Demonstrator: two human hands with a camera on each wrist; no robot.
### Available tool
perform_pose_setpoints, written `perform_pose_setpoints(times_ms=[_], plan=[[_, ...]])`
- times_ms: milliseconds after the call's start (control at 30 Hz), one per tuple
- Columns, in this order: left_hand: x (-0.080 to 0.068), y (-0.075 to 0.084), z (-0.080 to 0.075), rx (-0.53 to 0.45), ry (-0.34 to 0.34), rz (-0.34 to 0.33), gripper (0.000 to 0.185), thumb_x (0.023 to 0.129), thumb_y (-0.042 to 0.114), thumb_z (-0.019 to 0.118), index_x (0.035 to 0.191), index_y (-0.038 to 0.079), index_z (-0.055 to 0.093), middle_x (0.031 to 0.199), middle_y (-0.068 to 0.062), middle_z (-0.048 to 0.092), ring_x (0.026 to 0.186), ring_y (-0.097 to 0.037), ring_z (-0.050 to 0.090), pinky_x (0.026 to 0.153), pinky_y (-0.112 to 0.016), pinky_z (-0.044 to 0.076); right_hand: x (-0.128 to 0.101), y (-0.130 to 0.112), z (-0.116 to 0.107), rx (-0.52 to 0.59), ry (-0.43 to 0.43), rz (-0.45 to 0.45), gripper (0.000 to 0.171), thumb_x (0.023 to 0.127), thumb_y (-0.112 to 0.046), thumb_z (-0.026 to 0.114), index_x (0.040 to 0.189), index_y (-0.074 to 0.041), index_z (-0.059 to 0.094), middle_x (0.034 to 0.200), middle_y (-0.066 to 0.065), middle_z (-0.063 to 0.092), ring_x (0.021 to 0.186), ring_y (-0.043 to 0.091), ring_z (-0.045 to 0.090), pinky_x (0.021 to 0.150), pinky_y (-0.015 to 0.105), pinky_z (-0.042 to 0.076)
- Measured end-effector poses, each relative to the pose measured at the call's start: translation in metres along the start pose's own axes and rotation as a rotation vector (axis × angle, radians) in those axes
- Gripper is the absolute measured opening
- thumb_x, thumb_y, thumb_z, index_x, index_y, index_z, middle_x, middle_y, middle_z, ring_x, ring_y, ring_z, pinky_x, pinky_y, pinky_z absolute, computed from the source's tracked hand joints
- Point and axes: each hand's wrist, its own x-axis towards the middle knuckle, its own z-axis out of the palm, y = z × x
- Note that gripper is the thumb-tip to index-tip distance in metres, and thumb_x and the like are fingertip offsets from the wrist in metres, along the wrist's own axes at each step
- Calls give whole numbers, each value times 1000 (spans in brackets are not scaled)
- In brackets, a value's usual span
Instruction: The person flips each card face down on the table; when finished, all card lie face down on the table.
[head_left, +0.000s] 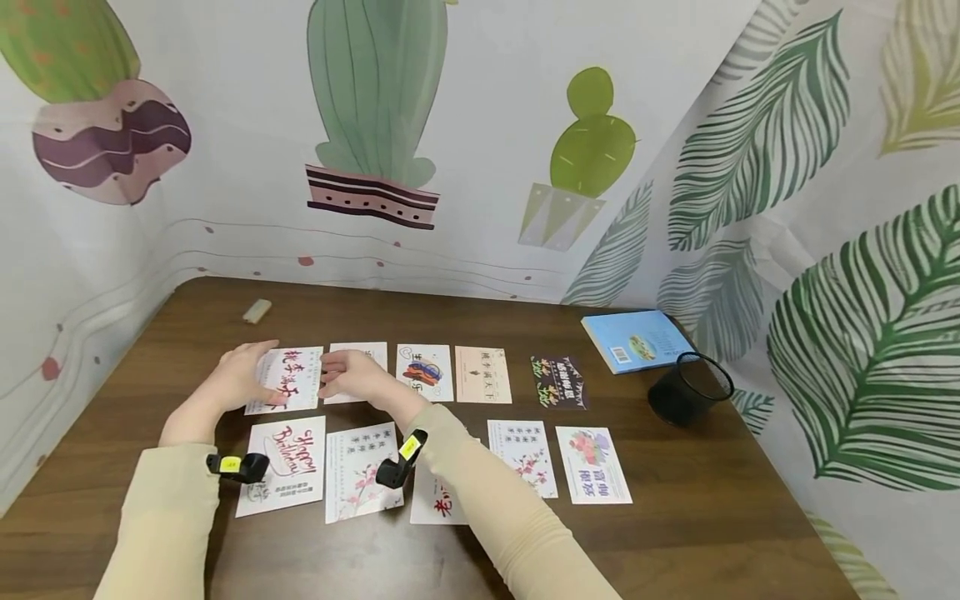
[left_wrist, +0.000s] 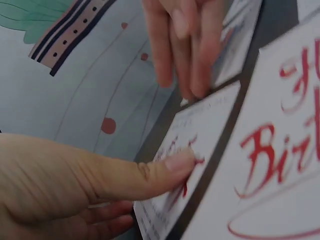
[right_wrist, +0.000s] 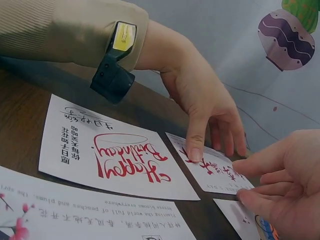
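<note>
Left wrist view: the left hand's [left_wrist: 60,180] thumb presses flat on the red-lettered card [left_wrist: 192,150], the other fingers reaching under its near edge, so the hand pinches it. The right hand [right_wrist: 280,185] rests straight fingertips on that card's right edge, gripping nothing. The card lies in the far row, just behind the Happy Birthday card [head_left: 283,462] and left of the neighbouring white card [head_left: 358,371]. It looks thin, light and bendy, slick on the wooden table [head_left: 712,517]; lifting by an edge seems best. Both forearms reach forward, wrists low, palms down.
</note>
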Motion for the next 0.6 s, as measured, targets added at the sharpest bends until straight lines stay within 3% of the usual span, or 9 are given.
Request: perform_pose_setpoints(times_ms=[367,600], plan=[[-3,26,-5,-123,-28,-313,95,79,22,80,142,-20,23,141,-46,28,128,-60,30,105,-69,31,0,-1,5,5,-14,34,62,85,4,69,142,0,47,142,15,54,125,23,58,98,23,50],[-5,22,-8,-251,9,-362,90,83,17,76,143,-21,20,144,-44,26,133,-59,26,109,-66,29,-2,-2,8,21,-17,33,61,85,4,68,142,1,47,141,15,56,128,22,56,100,24,49]])
